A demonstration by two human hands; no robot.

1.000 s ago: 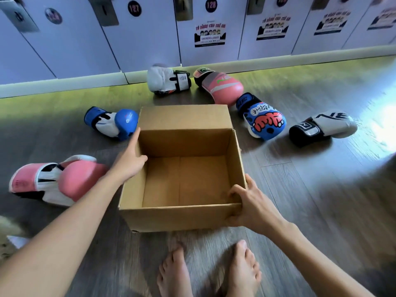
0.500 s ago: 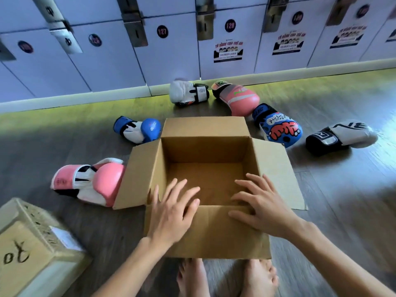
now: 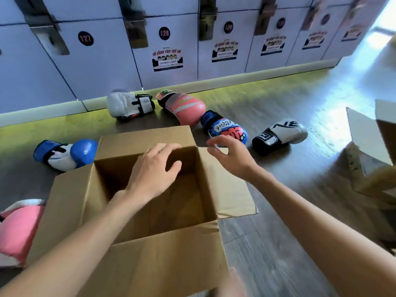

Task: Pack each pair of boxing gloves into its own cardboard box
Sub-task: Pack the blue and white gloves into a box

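An open cardboard box (image 3: 70,206) stands on the floor in front of me with its flaps spread outward. My left hand (image 3: 154,168) reaches over the box, fingers apart on the far rim. My right hand (image 3: 229,155) hovers at the far right corner, fingers curled beside the right flap, holding nothing. Around the box lie a blue and white glove (image 3: 64,153), a white glove (image 3: 128,103), a pink glove (image 3: 184,108), a blue cartoon glove (image 3: 227,129) and a black and white glove (image 3: 280,133). A pink and white glove (image 3: 19,230) lies at the left edge, partly behind a flap.
A second cardboard box (image 3: 368,163) with raised flaps stands at the right edge. Numbered lockers (image 3: 102,61) line the far wall, close behind the gloves. Wood floor (image 3: 289,221) stretches to the right of the box.
Both hands moved from the near flap across to the far side of the box. The view swung right, so the taped box at the left dropped out and another box appeared at the right.
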